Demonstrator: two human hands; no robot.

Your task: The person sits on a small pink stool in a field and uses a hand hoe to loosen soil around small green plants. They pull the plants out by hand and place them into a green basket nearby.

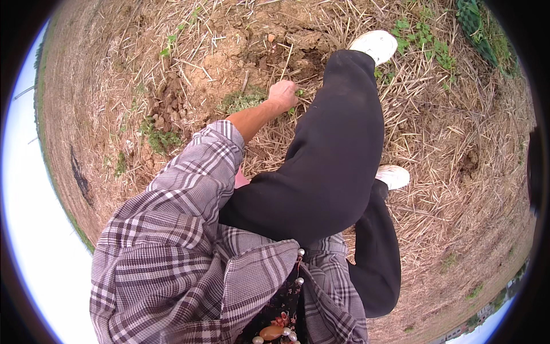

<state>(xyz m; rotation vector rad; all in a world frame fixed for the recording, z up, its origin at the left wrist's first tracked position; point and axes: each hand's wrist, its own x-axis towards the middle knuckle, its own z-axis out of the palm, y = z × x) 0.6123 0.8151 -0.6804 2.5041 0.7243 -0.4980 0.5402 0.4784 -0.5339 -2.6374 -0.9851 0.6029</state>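
Observation:
My left hand [283, 94] reaches down to the straw-littered soil beside my black-trousered leg [339, 129]. Its fingers are curled under, and their tips are hidden. A few small green leaves [300, 92] show at the fingers. A pale straw stalk [288, 64] rises just beyond the knuckles; whether the hand grips stalk or leaves cannot be made out. A low grey-green weed [242, 101] grows by the wrist. Part of a pink thing [240, 179] shows between my plaid sleeve [184, 176] and the thigh. My right hand is out of view.
Cracked, lumpy soil [240, 56] lies ahead, with a small orange fragment [271, 38] on it. My white shoes [376, 45] rest on straw stubble [429, 124]. A green woven mesh [475, 32] lies at upper right, near leafy weeds [419, 36]. Another weed clump [161, 137] grows at left.

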